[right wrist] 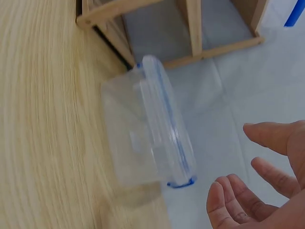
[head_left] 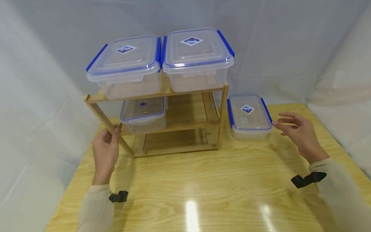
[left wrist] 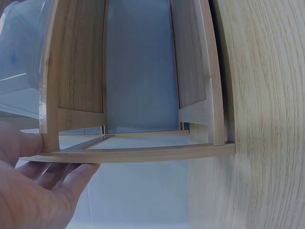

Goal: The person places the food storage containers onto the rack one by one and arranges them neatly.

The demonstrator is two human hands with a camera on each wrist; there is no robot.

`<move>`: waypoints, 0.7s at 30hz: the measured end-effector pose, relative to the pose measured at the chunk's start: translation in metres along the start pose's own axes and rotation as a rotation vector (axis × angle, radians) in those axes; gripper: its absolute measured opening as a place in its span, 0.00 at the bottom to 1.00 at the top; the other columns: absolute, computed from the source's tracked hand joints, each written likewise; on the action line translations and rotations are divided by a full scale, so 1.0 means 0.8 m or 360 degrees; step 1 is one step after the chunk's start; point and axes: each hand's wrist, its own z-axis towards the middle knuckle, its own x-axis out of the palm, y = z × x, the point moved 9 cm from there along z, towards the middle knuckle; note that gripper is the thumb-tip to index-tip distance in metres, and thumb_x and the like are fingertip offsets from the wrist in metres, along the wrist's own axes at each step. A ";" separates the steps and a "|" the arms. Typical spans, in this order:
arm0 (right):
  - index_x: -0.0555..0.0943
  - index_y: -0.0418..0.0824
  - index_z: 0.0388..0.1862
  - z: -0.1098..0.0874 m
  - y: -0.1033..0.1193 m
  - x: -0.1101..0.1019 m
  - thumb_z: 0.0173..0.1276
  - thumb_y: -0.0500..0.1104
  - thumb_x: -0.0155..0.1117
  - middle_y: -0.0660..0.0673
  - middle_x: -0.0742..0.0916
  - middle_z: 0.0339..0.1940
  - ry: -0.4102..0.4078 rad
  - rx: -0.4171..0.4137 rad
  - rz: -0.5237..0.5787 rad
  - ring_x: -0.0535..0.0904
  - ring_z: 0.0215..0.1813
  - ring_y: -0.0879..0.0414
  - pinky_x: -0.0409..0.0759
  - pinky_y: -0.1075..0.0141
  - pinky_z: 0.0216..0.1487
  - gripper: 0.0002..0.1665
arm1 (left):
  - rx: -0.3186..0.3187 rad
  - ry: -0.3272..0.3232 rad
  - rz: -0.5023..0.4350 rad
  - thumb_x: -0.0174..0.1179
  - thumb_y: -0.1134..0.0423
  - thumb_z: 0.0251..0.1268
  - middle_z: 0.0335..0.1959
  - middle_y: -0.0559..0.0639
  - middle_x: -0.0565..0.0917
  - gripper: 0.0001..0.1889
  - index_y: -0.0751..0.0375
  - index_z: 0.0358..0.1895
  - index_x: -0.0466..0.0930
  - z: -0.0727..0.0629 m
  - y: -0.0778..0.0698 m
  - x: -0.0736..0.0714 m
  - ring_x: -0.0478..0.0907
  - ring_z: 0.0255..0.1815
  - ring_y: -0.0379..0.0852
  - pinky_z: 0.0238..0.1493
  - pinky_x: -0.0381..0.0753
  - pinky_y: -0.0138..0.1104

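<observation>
Noted pinching the left post (head_left: 99,112) of the wooden rack (head_left: 185,112) with the left hand (head_left: 105,151), presumably to steady it under the two upper boxes (head_left: 197,58). Regarding the clear box (head_left: 250,117): found flat on the tabletop (head_left: 232,177), just right of the rack, likely placed there for easy reach. Set with lid upward and blue clips (head_left: 266,110) at left and right; judged longest from front to back. Regarding the right hand (head_left: 301,135): spread, near the box's right edge, pinching nothing.
</observation>
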 end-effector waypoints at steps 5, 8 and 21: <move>0.71 0.47 0.72 0.024 -0.018 -0.003 0.73 0.52 0.67 0.52 0.79 0.53 0.0047 0.0050 -0.0154 0.80 0.43 0.69 0.85 0.73 0.40 0.32 | -0.0001 -0.0011 0.0003 0.52 0.53 0.81 0.58 0.58 0.84 0.20 0.60 0.64 0.79 0.001 0.000 -0.001 0.81 0.59 0.54 0.62 0.80 0.48; 0.70 0.48 0.73 0.038 -0.030 -0.003 0.74 0.50 0.66 0.53 0.78 0.54 0.0132 0.0052 -0.0158 0.81 0.44 0.70 0.85 0.72 0.41 0.31 | 0.0004 -0.0019 0.0013 0.52 0.52 0.81 0.57 0.58 0.84 0.20 0.60 0.64 0.80 0.000 -0.002 -0.002 0.81 0.58 0.54 0.61 0.81 0.48; 0.66 0.53 0.72 0.081 -0.059 0.010 0.77 0.41 0.62 0.62 0.85 0.45 0.0491 0.0158 0.0044 0.83 0.47 0.67 0.86 0.66 0.46 0.29 | 0.0002 -0.0015 -0.0033 0.52 0.54 0.81 0.57 0.60 0.84 0.20 0.63 0.64 0.80 0.000 -0.004 -0.001 0.81 0.59 0.55 0.62 0.80 0.48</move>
